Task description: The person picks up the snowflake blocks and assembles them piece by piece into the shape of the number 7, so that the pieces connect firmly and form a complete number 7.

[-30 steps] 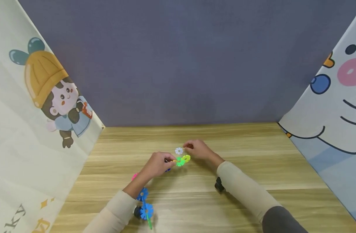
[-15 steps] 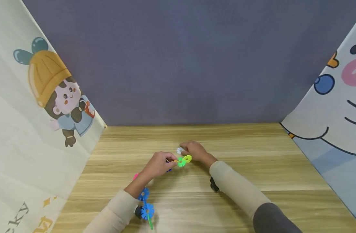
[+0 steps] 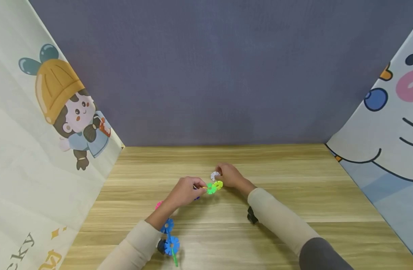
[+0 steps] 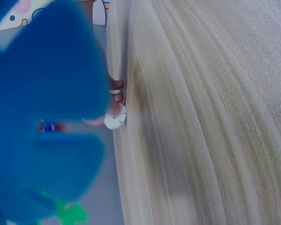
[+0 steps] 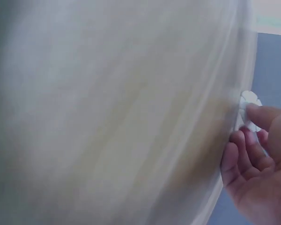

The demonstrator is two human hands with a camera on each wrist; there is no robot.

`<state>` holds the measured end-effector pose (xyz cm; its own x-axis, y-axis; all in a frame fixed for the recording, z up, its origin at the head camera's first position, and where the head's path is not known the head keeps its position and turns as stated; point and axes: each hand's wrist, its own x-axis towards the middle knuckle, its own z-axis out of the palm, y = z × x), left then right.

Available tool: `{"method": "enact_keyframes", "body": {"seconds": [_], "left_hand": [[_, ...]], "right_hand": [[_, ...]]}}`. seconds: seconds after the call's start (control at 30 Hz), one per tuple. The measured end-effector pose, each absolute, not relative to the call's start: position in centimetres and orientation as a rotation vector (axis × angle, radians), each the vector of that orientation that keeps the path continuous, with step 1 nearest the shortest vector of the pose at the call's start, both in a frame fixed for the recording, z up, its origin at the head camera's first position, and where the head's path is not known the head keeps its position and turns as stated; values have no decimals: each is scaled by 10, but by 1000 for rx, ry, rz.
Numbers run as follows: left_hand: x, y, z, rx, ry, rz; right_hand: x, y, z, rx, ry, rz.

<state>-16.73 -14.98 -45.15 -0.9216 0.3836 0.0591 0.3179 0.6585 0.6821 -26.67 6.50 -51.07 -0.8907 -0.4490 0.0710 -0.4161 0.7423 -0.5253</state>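
My left hand [image 3: 184, 192] pinches a chain of linked plastic snowflake discs at an orange-yellow piece. From its fingertips a green disc [image 3: 211, 188] and a yellow disc [image 3: 218, 185] stick out to the right. Behind the hand, partly covered, show a dark blue disc [image 3: 196, 197] and a pink disc [image 3: 159, 204]. Two blue discs [image 3: 172, 245] and an edge-on green disc [image 3: 175, 258] hang by the left wrist. My right hand [image 3: 231, 176] holds a white snowflake disc [image 5: 249, 99] between thumb and fingers, close to the tabletop. A blurred blue disc [image 4: 47, 70] fills much of the left wrist view.
The wood-grain table [image 3: 294, 202] spreads around both hands. A grey-blue panel [image 3: 220, 75] stands at its back edge. White panels with cartoon prints, left [image 3: 30, 180] and right [image 3: 389, 150], border the sides.
My right hand has reached left to the white disc, taken hold of it and moved it slightly right. The left hand keeps its pinch on the chain, nearly still. The head view has shifted slightly.
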Motion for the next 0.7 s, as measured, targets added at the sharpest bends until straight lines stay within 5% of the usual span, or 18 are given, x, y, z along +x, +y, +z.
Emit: {"method": "enact_keyframes", "body": {"seconds": [0.7], "left_hand": [[-167,-138,-451,554,2766,1137]], "right_hand": [[-229,124,-484,-537,2449,-1370]]}}
